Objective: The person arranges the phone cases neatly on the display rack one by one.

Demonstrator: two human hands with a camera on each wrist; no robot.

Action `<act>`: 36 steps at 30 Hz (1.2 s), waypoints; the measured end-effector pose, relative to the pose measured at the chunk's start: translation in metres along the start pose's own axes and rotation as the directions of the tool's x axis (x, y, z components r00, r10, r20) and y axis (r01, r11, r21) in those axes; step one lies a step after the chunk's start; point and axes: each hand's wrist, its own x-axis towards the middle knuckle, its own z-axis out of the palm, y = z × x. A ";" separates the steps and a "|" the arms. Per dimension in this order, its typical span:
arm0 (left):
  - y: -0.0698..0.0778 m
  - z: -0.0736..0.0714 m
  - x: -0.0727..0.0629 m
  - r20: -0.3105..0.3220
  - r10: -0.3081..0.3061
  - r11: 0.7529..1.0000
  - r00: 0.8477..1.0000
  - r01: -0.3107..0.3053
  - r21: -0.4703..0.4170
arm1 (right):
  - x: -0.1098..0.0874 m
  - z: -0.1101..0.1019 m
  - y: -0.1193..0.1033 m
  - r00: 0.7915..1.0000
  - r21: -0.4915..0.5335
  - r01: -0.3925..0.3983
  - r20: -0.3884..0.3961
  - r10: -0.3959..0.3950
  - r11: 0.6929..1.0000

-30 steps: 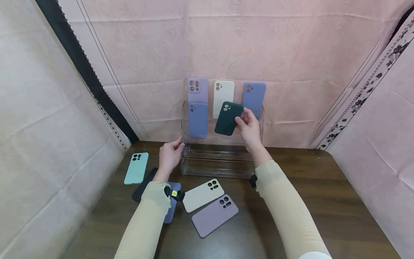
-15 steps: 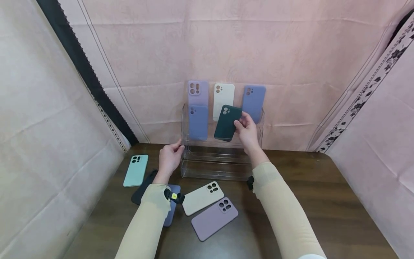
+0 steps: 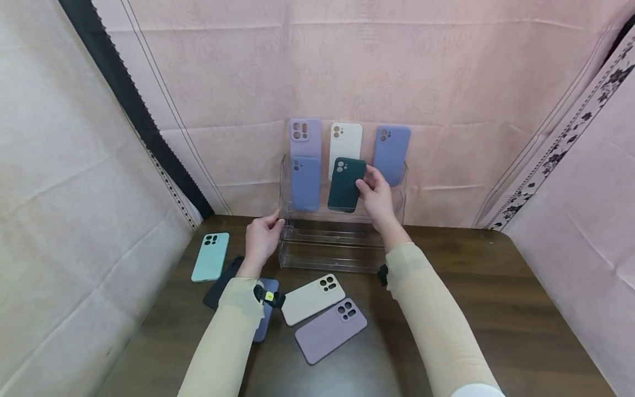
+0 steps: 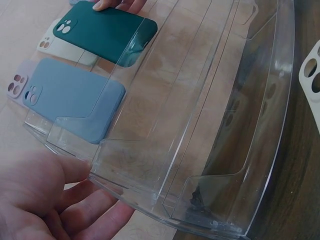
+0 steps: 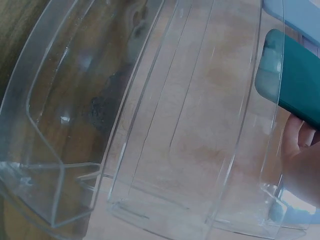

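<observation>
My right hand [image 3: 378,201] pinches the upper right edge of a dark green phone case [image 3: 343,187], thumb on its back face. The case's lower end is behind the clear front lip of a tier in the tiered display stand [image 3: 329,269], as the left wrist view also shows. At the stand's left side, my left hand [image 3: 262,241] grips the clear side panel between thumb and fingers. Left of the green case stands a blue phone case [image 3: 305,184] in the same tier. Behind them are a lilac case [image 3: 305,132], a white case [image 3: 347,138] and a periwinkle case [image 3: 392,151].
On the brown table [image 3: 471,298] lie a mint case [image 3: 210,258], a black case [image 3: 220,284], a blue case [image 3: 263,325], a cream case [image 3: 310,300] and a mauve case [image 3: 327,335]. My left forearm partly covers the black and blue ones. A pink cloth [image 3: 446,82] hangs behind the stand.
My right hand has moved the green case slightly left and down, bringing it more upright, its lower end now behind the tier's lip. The left hand stays at the stand's side.
</observation>
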 end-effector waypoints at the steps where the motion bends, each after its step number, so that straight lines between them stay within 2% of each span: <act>1: 0.000 0.000 0.000 0.003 -0.002 1.000 1.000 0.002 -0.003 | 0.000 0.001 0.000 1.000 -0.002 0.003 0.006 -0.003 1.000; 10: 0.002 -0.002 -0.001 0.009 -0.008 1.000 1.000 0.008 -0.016 | -0.001 0.005 -0.001 1.000 -0.027 0.011 0.023 -0.010 1.000; 18: 0.004 -0.002 -0.002 0.012 -0.013 1.000 1.000 0.013 -0.014 | 0.000 0.009 -0.005 0.999 -0.102 0.035 0.040 -0.031 0.994; 27: 0.001 -0.001 -0.002 0.011 -0.018 1.000 1.000 0.018 -0.004 | -0.003 0.011 -0.003 1.000 -0.171 0.024 -0.003 -0.025 0.985; 31: 0.001 -0.001 -0.001 0.008 -0.016 1.000 1.000 0.016 -0.004 | -0.004 0.010 -0.002 0.998 -0.260 0.041 -0.040 -0.054 0.965; 36: 0.002 -0.002 0.000 0.014 -0.017 1.000 1.000 0.017 -0.005 | -0.007 0.011 0.001 0.991 -0.391 0.058 -0.089 -0.101 0.918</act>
